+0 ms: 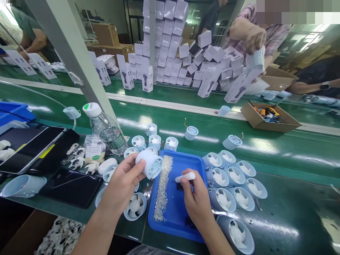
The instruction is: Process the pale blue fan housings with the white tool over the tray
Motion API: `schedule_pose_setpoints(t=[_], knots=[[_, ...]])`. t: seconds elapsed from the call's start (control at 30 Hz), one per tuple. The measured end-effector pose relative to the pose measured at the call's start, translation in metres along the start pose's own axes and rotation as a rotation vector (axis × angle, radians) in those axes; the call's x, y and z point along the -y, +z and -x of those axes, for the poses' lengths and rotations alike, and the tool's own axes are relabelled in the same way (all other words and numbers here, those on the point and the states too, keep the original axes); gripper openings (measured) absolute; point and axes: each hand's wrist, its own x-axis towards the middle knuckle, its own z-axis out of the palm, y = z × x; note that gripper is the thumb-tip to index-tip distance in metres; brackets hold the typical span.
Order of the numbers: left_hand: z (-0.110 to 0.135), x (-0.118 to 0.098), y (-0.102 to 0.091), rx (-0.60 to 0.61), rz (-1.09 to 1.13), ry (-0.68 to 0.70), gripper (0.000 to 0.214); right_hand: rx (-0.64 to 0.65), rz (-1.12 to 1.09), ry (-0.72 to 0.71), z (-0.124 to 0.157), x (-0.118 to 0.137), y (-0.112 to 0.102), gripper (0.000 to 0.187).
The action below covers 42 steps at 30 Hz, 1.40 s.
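My left hand point(120, 182) grips a light-blue cylindrical fan housing point(149, 163), its spoked end turned to the right above the tray's left edge. Between the fingers and thumb of my right hand point(197, 198) is a white pen-like tool point(185, 177), held over the blue tray point(174, 209). Small translucent pieces point(162, 193) lie in a strip along the tray's left side. A dark item point(180, 186) in the tray is partly hidden by my right hand. Fan housings with white blades point(223, 199) stand in rows right of the tray, and several more point(135, 206) are to its left.
A water bottle point(108, 131), a black phone-like slab point(71, 187) and loose white fan blades point(77, 163) lie left. Across the green conveyor point(164, 113) are stacked white boxes point(166, 39), a carton of colourful items point(255, 118) and a co-worker's hand point(255, 37).
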Motion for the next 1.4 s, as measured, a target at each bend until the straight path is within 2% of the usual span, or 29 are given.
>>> schedule_pose_setpoints(t=[0.13,0.33,0.5,0.63,0.87,1.4], knots=[[0.002,0.000,-0.004,-0.023,0.007,-0.007,0.021,0.043,0.007,0.006,0.000,0.003,0.002,0.012],[0.002,0.000,-0.006,-0.025,0.015,-0.022,0.021,0.125,0.062,-0.062,-0.006,0.008,0.001,0.008],[0.003,0.001,-0.009,-0.023,0.025,-0.035,0.020,0.033,0.061,-0.065,-0.008,0.006,-0.001,0.009],[0.004,0.002,-0.011,-0.020,0.025,-0.048,0.020,0.021,0.060,-0.036,-0.008,0.004,0.001,0.011],[0.005,0.000,-0.012,-0.030,0.032,-0.062,0.021,0.038,0.064,0.000,-0.007,0.006,0.002,0.014],[0.006,-0.004,-0.008,-0.070,0.074,-0.078,0.021,0.063,0.065,-0.027,-0.011,0.005,0.007,0.015]])
